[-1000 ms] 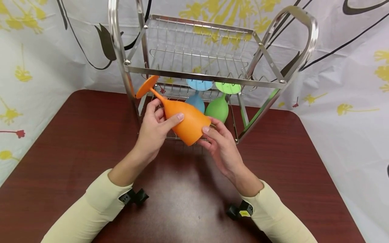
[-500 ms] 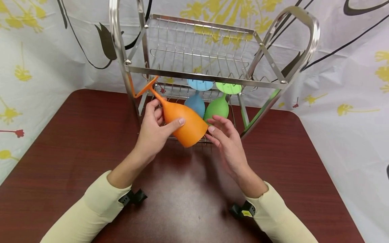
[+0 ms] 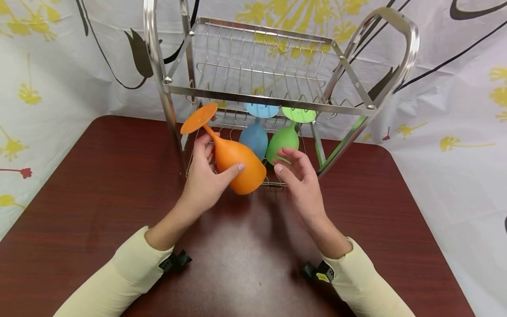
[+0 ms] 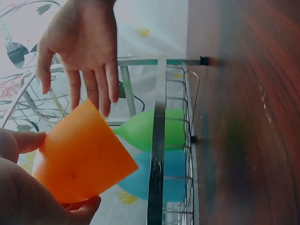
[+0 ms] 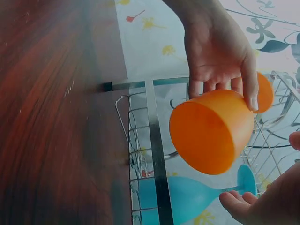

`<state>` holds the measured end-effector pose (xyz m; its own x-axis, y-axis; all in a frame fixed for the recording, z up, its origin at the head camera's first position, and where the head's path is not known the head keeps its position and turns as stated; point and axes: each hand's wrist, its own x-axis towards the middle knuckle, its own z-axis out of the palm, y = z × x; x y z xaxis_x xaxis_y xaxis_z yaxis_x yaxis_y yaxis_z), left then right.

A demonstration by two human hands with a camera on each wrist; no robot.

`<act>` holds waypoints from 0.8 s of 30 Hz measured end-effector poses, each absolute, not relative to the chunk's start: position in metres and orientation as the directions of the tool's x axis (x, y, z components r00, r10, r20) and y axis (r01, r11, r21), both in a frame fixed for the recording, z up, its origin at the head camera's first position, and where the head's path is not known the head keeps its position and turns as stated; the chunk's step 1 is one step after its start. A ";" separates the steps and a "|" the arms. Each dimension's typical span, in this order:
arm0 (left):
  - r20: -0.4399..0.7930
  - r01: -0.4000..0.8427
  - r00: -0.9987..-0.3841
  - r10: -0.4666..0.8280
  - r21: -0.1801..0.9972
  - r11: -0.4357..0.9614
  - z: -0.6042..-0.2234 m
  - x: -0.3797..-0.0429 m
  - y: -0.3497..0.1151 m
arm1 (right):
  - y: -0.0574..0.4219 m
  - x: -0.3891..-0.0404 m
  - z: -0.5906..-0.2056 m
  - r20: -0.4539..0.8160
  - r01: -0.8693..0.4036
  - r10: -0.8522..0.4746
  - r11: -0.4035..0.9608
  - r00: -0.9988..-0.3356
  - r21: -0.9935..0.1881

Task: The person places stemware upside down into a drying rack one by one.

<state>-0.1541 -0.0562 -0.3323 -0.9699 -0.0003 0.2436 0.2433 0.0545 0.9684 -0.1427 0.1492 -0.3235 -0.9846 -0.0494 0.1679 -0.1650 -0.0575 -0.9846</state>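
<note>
An orange wine goblet (image 3: 240,166) is tilted in front of the rack, its round foot up to the left and its mouth down to the right. My left hand (image 3: 203,178) grips its bowl, thumb on the near side and fingers behind. In the right wrist view the goblet's open mouth (image 5: 201,138) faces the camera. My right hand (image 3: 303,189) is off the goblet, to the right of its rim, fingers loosely bent with nothing in them. Behind, a blue goblet (image 3: 254,138) and a green goblet (image 3: 283,143) stand upside down on the rack's lower tier.
The two-tier metal dish rack (image 3: 253,97) stands at the back of the dark red-brown table (image 3: 237,264). Its upper tier and curved side handles rise above the goblets. A white cloth (image 3: 59,79) with yellow flowers hangs behind and at the sides.
My right hand has let go of the orange goblet's rim and drawn off to the right. My left hand has brought the goblet slightly down, and its foot has come out from the rack's edge.
</note>
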 end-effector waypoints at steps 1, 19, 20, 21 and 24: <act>0.270 0.269 -0.963 -0.005 0.960 0.084 -0.333 -0.154 -0.056 | 0.150 -0.143 -0.323 0.185 -0.183 -0.041 -0.049 -0.982 -0.982; 0.579 0.492 -0.815 0.035 0.658 0.570 -0.340 -0.167 -0.059 | 0.170 -0.143 -0.320 0.581 -0.507 0.085 0.399 -0.809 -0.764; 0.589 0.499 -0.807 0.041 0.644 0.580 -0.340 -0.168 -0.059 | 0.171 -0.144 -0.320 0.602 -0.513 0.097 0.428 -0.793 -0.744; 0.599 0.507 -0.800 0.046 0.632 0.586 -0.340 -0.169 -0.059 | 0.173 -0.144 -0.320 0.620 -0.519 0.103 0.451 -0.778 -0.726; 0.619 0.519 -0.783 0.061 0.597 0.612 -0.340 -0.171 -0.060 | 0.178 -0.146 -0.319 0.661 -0.524 0.135 0.501 -0.738 -0.688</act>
